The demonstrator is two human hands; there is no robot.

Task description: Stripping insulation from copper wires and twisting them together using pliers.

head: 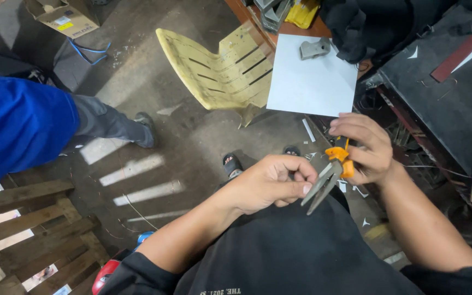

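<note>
A pair of long-nosed pliers with orange and black handles [331, 175] is gripped in the right hand [364, 150], fingers curled tight round the handles, nose pointed down and to the left, held in the air above the lap. The grey jaws are seen slightly parted at the tip. The left hand [271, 183] is brought right up against that tip, thumb and forefinger pinched together; whether something small is held between them cannot be told, as nothing shows there. For this to be done well, it is judged that the pinch should be kept steady and close to the tip, and the handles squeezed gently, not snapped.

Around the hands, a pale yellow slatted plastic chair [219, 68] is lying tipped over on the concrete floor [154, 104], and a white flat sheet [310, 79] with a small grey metal piece [313, 49] on it is resting on the bench edge. To the left, another person in a blue top [17, 128] is standing near. Wooden pallet slats [34, 229] are stacked at lower left. Nothing is seen between the two hands.
</note>
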